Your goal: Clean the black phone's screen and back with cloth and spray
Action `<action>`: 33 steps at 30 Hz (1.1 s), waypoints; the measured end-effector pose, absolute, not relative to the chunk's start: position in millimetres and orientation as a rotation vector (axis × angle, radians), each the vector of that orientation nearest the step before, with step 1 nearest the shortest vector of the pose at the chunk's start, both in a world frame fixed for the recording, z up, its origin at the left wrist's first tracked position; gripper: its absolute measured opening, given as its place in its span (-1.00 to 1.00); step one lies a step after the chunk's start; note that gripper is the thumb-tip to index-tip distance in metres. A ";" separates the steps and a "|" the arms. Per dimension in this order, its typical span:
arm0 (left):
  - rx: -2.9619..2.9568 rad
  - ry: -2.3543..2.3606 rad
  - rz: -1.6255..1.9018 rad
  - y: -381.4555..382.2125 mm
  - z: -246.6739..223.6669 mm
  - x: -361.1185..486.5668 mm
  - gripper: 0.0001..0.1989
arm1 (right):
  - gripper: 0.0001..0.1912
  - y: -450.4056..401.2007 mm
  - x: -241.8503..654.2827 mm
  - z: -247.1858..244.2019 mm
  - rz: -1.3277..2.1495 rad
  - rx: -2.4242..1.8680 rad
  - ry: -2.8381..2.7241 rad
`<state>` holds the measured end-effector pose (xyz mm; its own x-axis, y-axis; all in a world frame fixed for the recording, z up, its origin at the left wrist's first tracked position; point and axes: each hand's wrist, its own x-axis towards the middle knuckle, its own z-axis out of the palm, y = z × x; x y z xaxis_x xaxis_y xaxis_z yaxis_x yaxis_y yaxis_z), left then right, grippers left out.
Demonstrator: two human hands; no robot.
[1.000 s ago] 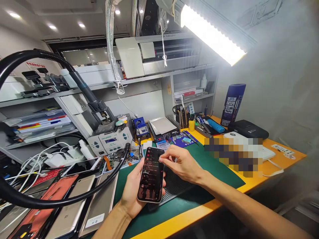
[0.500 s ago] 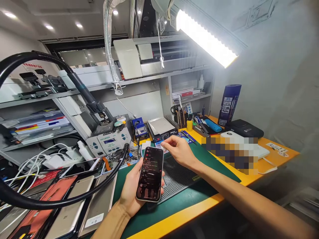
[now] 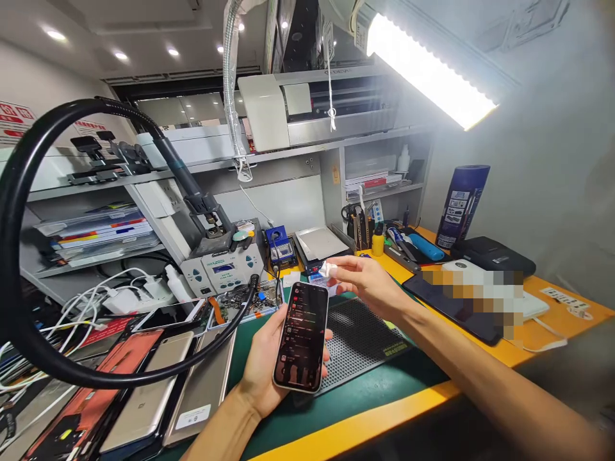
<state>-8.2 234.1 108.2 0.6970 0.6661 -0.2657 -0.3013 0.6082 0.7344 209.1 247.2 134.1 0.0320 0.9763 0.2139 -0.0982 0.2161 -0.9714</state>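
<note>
My left hand [image 3: 269,358] is wrapped round a smartphone [image 3: 302,339], held upright and tilted toward me with its dark screen lit and rows of text on it. Just beyond the phone's top edge, my right hand [image 3: 362,282] pinches a small white wad [image 3: 328,269], which looks like crumpled tissue or cotton. The fingertips of the right hand are closed on it, clear of the phone. Under both hands lies a grey perforated pad [image 3: 365,339] on a green mat [image 3: 375,384].
Several phones and phone backs, including a gold one [image 3: 148,390], lie at the left under a looping black hose [image 3: 14,256]. A soldering station [image 3: 223,266] and a parts tray [image 3: 243,301] stand behind. At the right are a dark flat panel [image 3: 446,307] and a black case [image 3: 500,256].
The white wad now shows between my right fingertips, where none was clearly visible before. The view has swung left, shifting everything rightward. My left hand keeps its hold on the phone.
</note>
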 end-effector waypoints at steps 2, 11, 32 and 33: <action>0.719 0.555 0.585 233.8 107.7 -8.4 -0.40 | -0.66 248.4 207.0 137.0 0.972 -0.979 -1.311; 0.724 0.537 0.572 232.7 104.6 -7.5 -0.38 | -0.74 258.1 199.4 133.7 0.766 -1.095 -1.642; 0.713 0.531 0.559 232.0 102.7 -6.6 -0.40 | -0.64 278.7 180.9 133.6 0.801 -1.075 -1.659; 0.713 0.521 0.559 232.4 102.4 -6.8 -0.39 | -0.65 278.6 177.4 133.2 0.727 -1.102 -1.666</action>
<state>-6.8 232.4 102.4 0.7335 0.6322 -0.2496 -0.2929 0.6254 0.7233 177.4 278.6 133.2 -0.1163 0.9112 0.3952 0.3297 0.4107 -0.8501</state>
